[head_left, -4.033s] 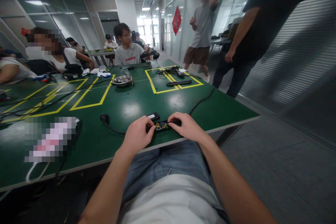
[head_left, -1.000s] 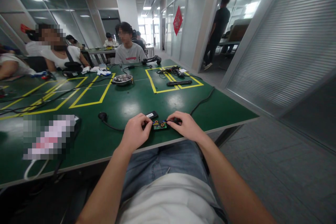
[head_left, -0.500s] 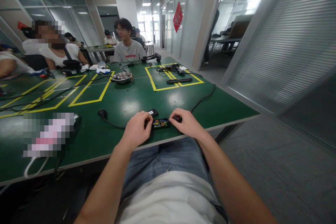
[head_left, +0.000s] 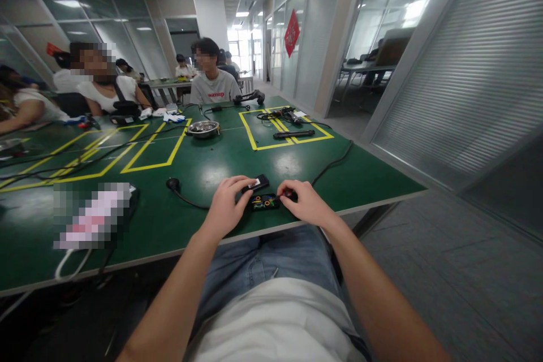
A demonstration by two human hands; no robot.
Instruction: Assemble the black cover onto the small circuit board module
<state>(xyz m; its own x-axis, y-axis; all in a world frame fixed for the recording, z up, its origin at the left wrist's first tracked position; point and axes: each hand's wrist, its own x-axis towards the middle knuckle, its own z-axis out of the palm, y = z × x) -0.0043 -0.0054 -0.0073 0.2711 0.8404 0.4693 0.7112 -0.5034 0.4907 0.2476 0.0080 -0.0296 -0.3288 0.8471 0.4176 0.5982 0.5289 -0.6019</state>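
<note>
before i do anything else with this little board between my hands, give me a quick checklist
1. Board position: the small circuit board lies flat on the green table, inside its near edge. Ok.
2. Left hand: fingers curled at the board's left end, touching it. Ok.
3. Right hand: fingertips at the board's right end; whether it pinches a part there, cannot tell.
4. Black cable: runs from the right hand toward the far table edge, lying slack. Ok.
5. Small black device with a white label: sits just behind the board, close to the left fingers; could get knocked. Not ok.
6. Board's connections or state: too small to read. Cannot tell.
</note>
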